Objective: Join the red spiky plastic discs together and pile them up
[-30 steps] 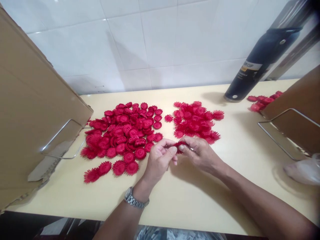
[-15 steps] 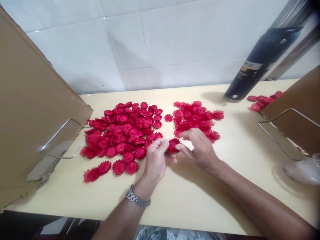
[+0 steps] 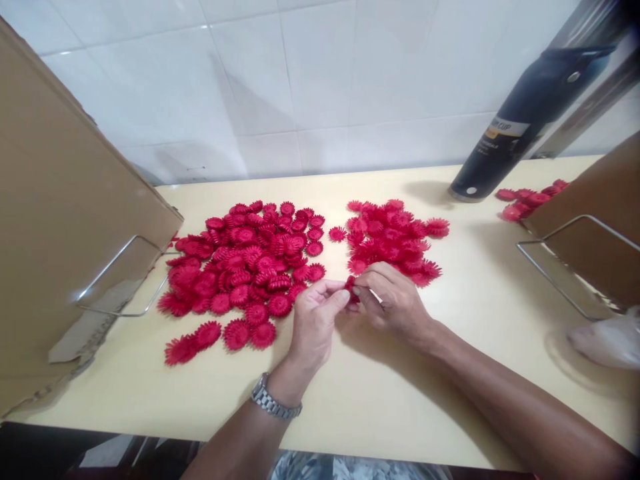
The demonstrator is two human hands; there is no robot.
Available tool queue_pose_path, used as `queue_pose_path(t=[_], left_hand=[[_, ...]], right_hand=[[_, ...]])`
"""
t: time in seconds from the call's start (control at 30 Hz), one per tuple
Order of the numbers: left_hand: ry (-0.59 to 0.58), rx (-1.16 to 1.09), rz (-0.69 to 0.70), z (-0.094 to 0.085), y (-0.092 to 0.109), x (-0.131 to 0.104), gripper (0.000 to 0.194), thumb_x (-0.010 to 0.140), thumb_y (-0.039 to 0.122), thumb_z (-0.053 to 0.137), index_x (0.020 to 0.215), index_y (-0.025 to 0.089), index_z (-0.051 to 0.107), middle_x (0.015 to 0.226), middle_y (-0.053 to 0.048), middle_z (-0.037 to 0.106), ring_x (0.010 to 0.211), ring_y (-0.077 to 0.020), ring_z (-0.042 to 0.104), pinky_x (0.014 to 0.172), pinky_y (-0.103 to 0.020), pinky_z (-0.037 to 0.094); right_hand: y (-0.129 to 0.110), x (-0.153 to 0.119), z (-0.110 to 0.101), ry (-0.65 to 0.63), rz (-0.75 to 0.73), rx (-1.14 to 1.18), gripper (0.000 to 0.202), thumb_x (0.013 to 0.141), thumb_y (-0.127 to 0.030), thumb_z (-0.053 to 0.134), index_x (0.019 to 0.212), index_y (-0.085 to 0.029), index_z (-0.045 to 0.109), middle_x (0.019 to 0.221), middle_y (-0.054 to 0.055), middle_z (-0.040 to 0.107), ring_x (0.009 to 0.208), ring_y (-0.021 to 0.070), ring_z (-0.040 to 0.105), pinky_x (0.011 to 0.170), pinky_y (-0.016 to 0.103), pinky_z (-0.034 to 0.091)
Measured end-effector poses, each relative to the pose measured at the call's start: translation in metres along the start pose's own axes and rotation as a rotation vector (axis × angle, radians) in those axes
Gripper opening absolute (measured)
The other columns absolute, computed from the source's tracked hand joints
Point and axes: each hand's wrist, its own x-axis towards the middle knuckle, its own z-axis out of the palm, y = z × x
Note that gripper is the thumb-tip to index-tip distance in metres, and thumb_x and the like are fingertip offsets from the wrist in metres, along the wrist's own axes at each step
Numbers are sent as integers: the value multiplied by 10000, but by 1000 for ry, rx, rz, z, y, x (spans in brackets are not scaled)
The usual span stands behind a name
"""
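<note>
Between my two hands is a small red artificial flower (image 3: 351,288), mostly covered by my fingers. My left hand (image 3: 319,312) pinches it from the left with thumb and fingers. From the right, the thumb and fingertips of my right hand (image 3: 393,297) close on its other side. To the left lies a large heap of red ruffled flowers (image 3: 250,257), with several apart from it at the front. Behind my right hand is a smaller pile of lighter red, spikier flower pieces (image 3: 387,230).
Cardboard boxes (image 3: 60,200) with wire loops flank the cream table (image 3: 390,413). A dark blue bottle (image 3: 510,127) stands at the back right. More red flowers (image 3: 533,200) lie by the right box, and a clear plastic item (image 3: 607,341) sits at the right edge.
My right hand has come in from its spread position and closed its fingertips on the flower. The flower has turned edge-on and shows less between my hands.
</note>
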Motion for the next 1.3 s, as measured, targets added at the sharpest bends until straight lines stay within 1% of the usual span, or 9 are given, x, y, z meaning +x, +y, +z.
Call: queue_pose_path(t=[0.2, 0.3, 0.47, 0.63, 0.87, 1.07, 1.13, 1.2, 1.3], left_hand=[[-23, -32, -35, -1, 2, 1, 94, 692, 209, 664, 683, 133, 609, 590, 10, 607, 500, -95, 554, 563, -251, 493], [-55, -19, -7, -1, 1, -1, 101, 724, 223, 649, 772, 139, 621, 645, 5, 617, 555, -93, 566, 602, -244, 494], [-62, -17, 51, 1, -1, -2, 110, 709, 205, 672, 776, 145, 610, 691, 14, 598, 650, -81, 557, 638, -202, 467], [52, 25, 77, -1, -4, 1, 76, 690, 169, 642, 700, 141, 572, 601, 42, 536, 545, -50, 474, 528, -157, 395], [4, 175, 103, 0, -5, -4, 86, 809, 251, 530, 783, 186, 481, 589, 62, 525, 434, -67, 486, 429, -190, 414], [93, 150, 143, -5, -2, -1, 93, 796, 244, 530, 803, 189, 455, 573, 67, 511, 414, -71, 492, 389, -187, 409], [155, 147, 176, -6, 1, 0, 93, 784, 228, 540, 790, 184, 459, 564, 70, 502, 416, -66, 497, 394, -178, 406], [139, 147, 178, -6, 4, 1, 97, 780, 230, 556, 796, 175, 478, 572, 64, 519, 432, -69, 515, 417, -183, 426], [42, 131, 111, -2, 4, 0, 124, 772, 254, 586, 806, 161, 511, 592, 46, 559, 461, -84, 551, 464, -209, 466]], right_hand=[[-2, 4, -11, -76, 182, 287, 148, 872, -173, 469, 746, -178, 547, 652, 29, 548, 574, 129, 492, 506, 253, 388], [-3, 5, -14, -76, 245, 338, 148, 868, -177, 481, 736, -176, 551, 662, 29, 546, 584, 129, 507, 517, 256, 403], [-7, 5, -12, -27, 127, 271, 171, 864, -160, 466, 714, -190, 543, 650, 33, 561, 608, 143, 507, 537, 267, 407], [-10, 4, -8, 27, 102, 234, 165, 871, -153, 435, 728, -195, 508, 659, 34, 534, 626, 151, 486, 562, 282, 408], [-13, 3, -5, 69, 260, 436, 148, 888, -190, 428, 745, -198, 463, 750, 36, 499, 704, 156, 495, 623, 302, 418], [-7, 3, -7, 156, 455, 592, 154, 902, -267, 438, 769, -203, 482, 759, 26, 500, 677, 143, 478, 605, 287, 414], [6, 4, -15, 236, 537, 561, 149, 911, -281, 422, 792, -213, 478, 708, 4, 476, 616, 129, 451, 558, 266, 391], [22, 5, -27, 225, 565, 395, 145, 904, -271, 426, 785, -215, 487, 654, -9, 460, 567, 125, 427, 528, 259, 368], [42, 7, -46, 88, 406, -75, 146, 857, -198, 461, 747, -200, 556, 679, 30, 548, 628, 161, 495, 591, 297, 398]])
